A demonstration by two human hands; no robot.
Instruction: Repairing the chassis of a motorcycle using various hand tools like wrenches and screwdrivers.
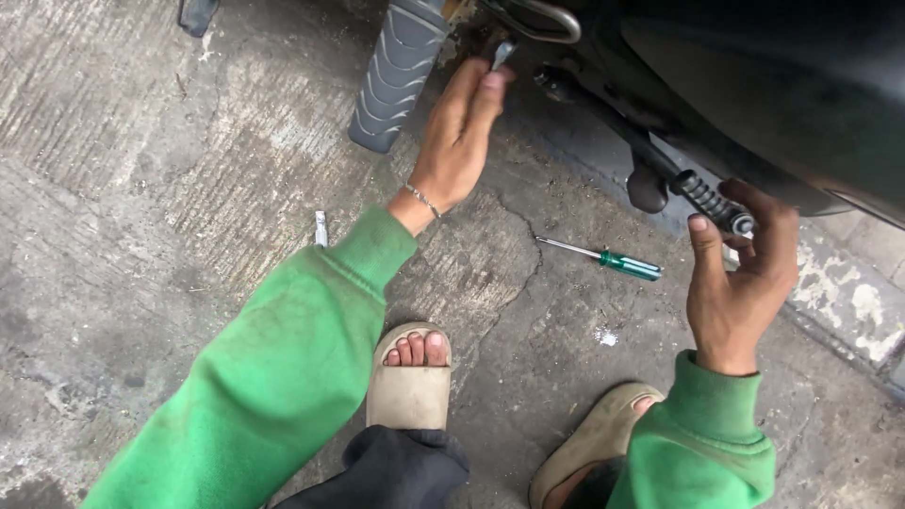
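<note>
My left hand (457, 132) reaches up under a dark motorcycle (773, 85), its fingertips pinching a small metal tool (503, 52) beside the grey ribbed footrest (396, 71). My right hand (740, 273) curls around the ribbed rubber end of a black lever (712, 200) that sticks out from the bike's underside. Both arms wear green sleeves. The lower part of the tool is hidden by my fingers.
A green-handled screwdriver (603, 257) lies on the cracked concrete between my hands. A small metal socket piece (320, 228) sits left of my left sleeve. My feet in beige sandals (408, 382) rest below. A painted kerb (839, 292) runs at the right.
</note>
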